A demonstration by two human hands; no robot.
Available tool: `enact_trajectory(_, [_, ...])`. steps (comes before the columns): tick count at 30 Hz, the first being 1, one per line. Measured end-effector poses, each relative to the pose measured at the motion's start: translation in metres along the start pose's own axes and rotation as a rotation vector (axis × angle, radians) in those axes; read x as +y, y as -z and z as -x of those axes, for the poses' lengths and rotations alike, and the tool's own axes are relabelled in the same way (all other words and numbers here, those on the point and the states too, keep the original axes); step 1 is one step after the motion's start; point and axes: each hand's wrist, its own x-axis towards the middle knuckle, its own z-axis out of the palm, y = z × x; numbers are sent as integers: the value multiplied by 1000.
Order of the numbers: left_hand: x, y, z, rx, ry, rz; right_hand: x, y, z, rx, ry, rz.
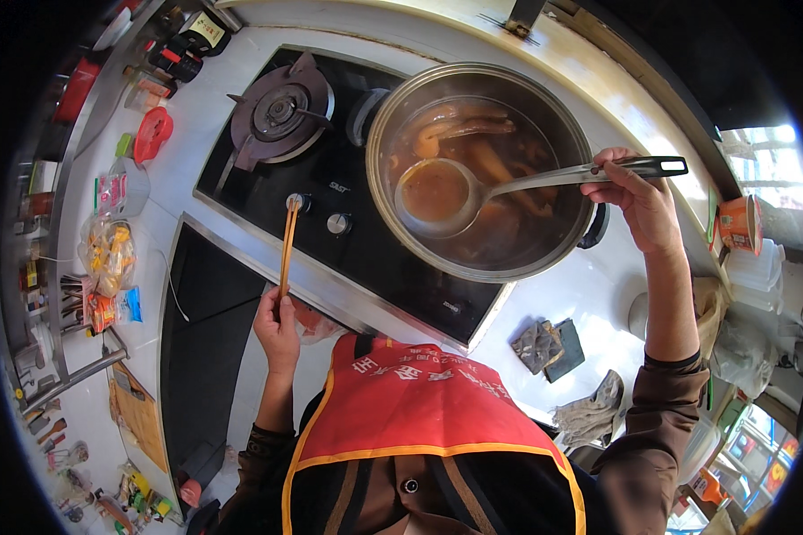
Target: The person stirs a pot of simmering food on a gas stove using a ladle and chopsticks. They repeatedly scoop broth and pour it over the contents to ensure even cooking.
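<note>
My right hand [632, 194] grips a metal ladle [542, 180] near the dark end of its handle. The ladle's bowl lies in the large steel pot [383, 194], full of brown broth [435, 190]. Pieces of food [468, 128], perhaps meat, show in the liquid; what they are exactly I cannot tell. A pair of wooden chopsticks [289, 241] stands upward from my left hand [278, 328], held by the lower end in front of the hob. Their tips appear over a control knob [299, 202]; whether they touch it is unclear.
The pot covers the right side of a black gas hob [334, 160]; a bare burner [281, 114] is at left. Folded cloths [549, 348] and a grey rag [592, 408] lie on the right counter. Bottles [204, 33], a red bowl [152, 134] and bagged goods [109, 254] line the left.
</note>
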Motion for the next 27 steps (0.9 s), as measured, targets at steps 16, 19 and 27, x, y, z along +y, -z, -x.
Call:
enact_trajectory(16, [1,-2,1,10,-54,-19,5,-12,1,87,48,41])
enact_trajectory(19, [0,-2,1,7,-45,-10,5,-12,0,93,54,52])
enact_trajectory(27, [0,-3,1,8,-30,12,8,-9,-2,71,71,21])
